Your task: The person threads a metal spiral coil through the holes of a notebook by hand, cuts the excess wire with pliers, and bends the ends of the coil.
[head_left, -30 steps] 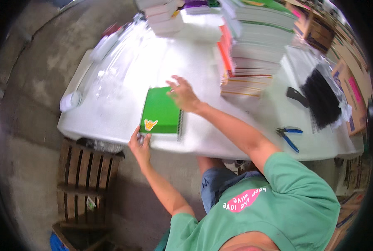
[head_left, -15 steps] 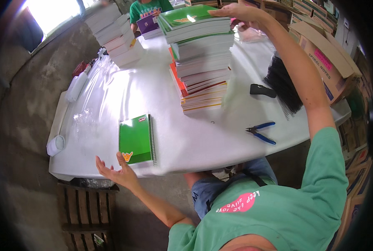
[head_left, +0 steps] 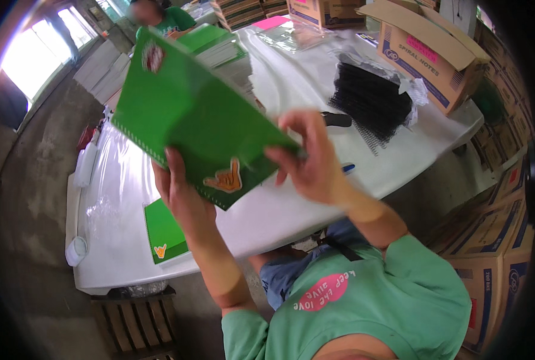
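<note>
Biggest blocker: that green notebook (head_left: 201, 108), tilted across the middle left with the left hand (head_left: 177, 186) and right hand (head_left: 306, 156) on it, cutting off most of the stack (head_left: 231, 57) behind. Best gap imo is the bare white table (head_left: 279, 81) upper middle, between that stack and the black coils (head_left: 372, 102). Upper right is walled off by coils plus an open carton (head_left: 423, 57). Lower left has a slim lane between the white roll (head_left: 76, 251) and another notebook (head_left: 165, 231).
</note>
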A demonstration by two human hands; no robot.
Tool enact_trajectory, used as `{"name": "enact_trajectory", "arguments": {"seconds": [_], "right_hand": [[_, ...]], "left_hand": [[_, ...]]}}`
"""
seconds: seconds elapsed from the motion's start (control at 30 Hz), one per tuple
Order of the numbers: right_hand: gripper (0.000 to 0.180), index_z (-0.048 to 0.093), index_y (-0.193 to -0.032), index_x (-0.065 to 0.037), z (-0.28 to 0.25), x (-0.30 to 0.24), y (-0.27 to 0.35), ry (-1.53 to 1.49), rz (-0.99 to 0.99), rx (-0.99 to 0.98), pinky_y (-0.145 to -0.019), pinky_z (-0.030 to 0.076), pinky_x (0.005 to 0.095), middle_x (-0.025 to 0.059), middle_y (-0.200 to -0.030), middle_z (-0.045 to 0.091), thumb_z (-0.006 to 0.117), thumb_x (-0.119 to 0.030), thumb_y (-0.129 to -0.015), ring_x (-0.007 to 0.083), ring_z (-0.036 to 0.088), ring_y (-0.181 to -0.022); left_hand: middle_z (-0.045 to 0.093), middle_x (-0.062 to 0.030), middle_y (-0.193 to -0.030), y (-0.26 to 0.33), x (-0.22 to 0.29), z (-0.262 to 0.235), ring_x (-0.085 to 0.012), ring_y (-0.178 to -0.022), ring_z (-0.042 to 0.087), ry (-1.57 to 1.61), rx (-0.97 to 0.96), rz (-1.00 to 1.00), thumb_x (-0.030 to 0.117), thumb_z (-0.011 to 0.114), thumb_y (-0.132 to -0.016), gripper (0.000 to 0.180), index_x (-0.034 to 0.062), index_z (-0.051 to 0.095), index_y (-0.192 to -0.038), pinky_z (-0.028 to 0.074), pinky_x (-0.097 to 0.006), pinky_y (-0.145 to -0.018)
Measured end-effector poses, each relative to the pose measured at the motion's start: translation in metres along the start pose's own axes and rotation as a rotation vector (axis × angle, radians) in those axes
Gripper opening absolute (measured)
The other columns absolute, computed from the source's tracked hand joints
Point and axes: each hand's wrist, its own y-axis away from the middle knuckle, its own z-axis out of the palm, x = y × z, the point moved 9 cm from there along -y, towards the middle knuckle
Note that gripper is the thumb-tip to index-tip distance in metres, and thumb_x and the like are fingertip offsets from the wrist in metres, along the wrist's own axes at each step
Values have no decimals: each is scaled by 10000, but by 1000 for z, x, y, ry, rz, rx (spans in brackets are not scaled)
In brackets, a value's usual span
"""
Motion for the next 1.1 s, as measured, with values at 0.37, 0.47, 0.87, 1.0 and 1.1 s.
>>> {"name": "enact_trajectory", "arguments": {"seconds": [0.37,0.47,0.87,1.0,1.1], "right_hand": [[195,599,-953,-62,-188,211,-15,1568,212,-157,-769,517,413,91,-999,590,636,-193,-814,273,598,-959],[150,616,-925,-81,-190,228,-25,1642,251,-247,-771,513,446,108,-987,601,633,-154,-795,279,602,-959],[202,554,-971,-51,-187,249,-15,1438,179,-316,-791,504,458,152,-1029,531,596,-213,-858,352,552,-976],[153,561,-958,-51,-191,258,-20,1470,193,-299,-789,507,457,160,-986,573,588,-146,-841,365,576,-945],[175,583,-978,-58,-194,251,-30,1448,302,-267,-791,504,460,174,-949,599,595,-116,-814,372,590,-924]], "left_hand": [[582,-87,-826,69,-71,18,-323,-768,587,-1610,-940,25,109,562,-838,94,81,522,-918,431,-401,-693],[563,-93,-840,76,-69,18,-318,-776,580,-1573,-1029,5,97,541,-851,100,81,508,-944,414,-406,-691],[524,-15,-831,104,-59,27,-184,-814,569,-1681,-783,601,229,705,-749,221,125,574,-892,373,-399,-843],[525,15,-834,110,-54,35,-158,-889,560,-1734,-654,562,166,691,-742,181,152,584,-888,319,-435,-921],[539,13,-868,110,-56,34,-160,-912,552,-1755,-630,457,122,661,-757,234,166,583,-973,300,-439,-941]]}}
